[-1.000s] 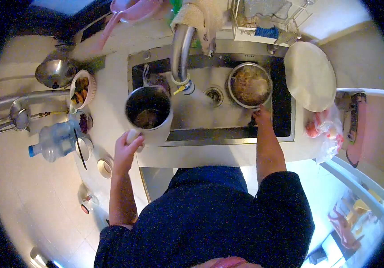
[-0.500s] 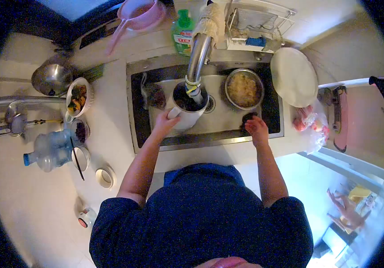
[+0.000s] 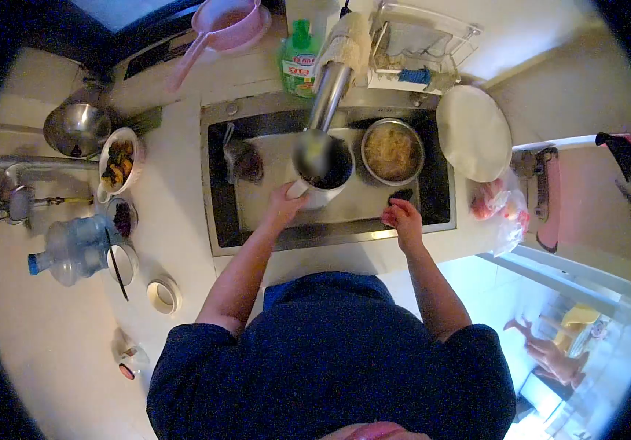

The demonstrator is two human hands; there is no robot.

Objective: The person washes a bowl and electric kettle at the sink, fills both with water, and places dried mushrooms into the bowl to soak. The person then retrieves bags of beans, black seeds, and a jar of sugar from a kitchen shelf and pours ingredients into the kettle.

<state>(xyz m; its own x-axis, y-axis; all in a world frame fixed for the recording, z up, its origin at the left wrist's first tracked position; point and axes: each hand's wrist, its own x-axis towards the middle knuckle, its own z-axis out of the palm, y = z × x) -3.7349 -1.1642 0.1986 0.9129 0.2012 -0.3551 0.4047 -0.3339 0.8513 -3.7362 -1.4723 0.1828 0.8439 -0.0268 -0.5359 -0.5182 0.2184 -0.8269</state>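
My left hand point(image 3: 284, 207) is closed on the handle of a white pitcher point(image 3: 323, 196), which it holds over the sink point(image 3: 257, 239) under the metal faucet point(image 3: 328, 103). The pitcher's inside looks dark, and the faucet's end is blurred at its mouth. To the right, my right hand point(image 3: 403, 218) hovers over the sink's front right part with its fingers curled together. Beside its fingertips is a small dark object point(image 3: 402, 195) that I cannot identify; whether the fingers hold it is unclear. Behind that hand, a metal bowl point(image 3: 422, 158) with pale, yellowish contents stands in the sink.
A ladle-like strainer point(image 3: 244, 161) lies at the sink's left. Behind are a green bottle point(image 3: 299, 62) and a wire rack point(image 3: 469, 33). A white plate point(image 3: 474, 133) and bagged fruit point(image 3: 502, 209) are right; a food dish point(image 3: 136, 167) and water jug point(image 3: 77, 249) are left.
My left hand has moved slightly right with the pitcher, which sits higher under the faucet. My right hand has shifted left and toward me. The whole view has shifted a little.
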